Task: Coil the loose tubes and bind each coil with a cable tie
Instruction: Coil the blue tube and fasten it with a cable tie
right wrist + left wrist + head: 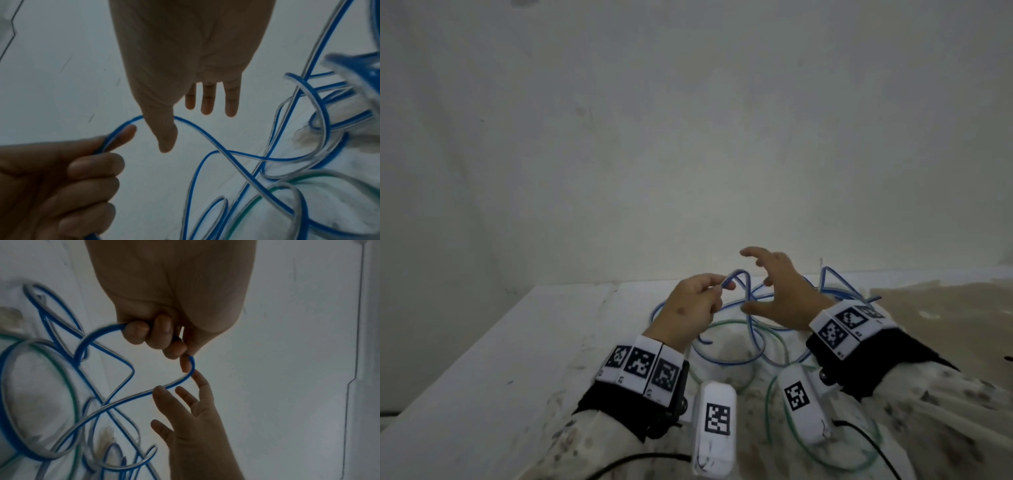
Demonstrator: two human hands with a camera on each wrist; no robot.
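A long blue-and-clear tube (749,318) lies in loose tangled loops on the white table (517,359). My left hand (698,298) grips a raised bend of it, fingers curled round the tube (131,398) in the left wrist view. Just right of that bend hovers my right hand (774,284), fingers spread and holding nothing. In the right wrist view the tube (221,150) passes behind its thumb (166,138); I cannot tell whether they touch. A thin green tube (722,323) loops under the blue one, nearer to me.
A pale wall rises directly behind the table. A brownish sheet (945,308) covers the table's right part. A black cable (637,457) trails from the left wrist device near the front edge. Bare white tabletop stretches to the left of the tubes.
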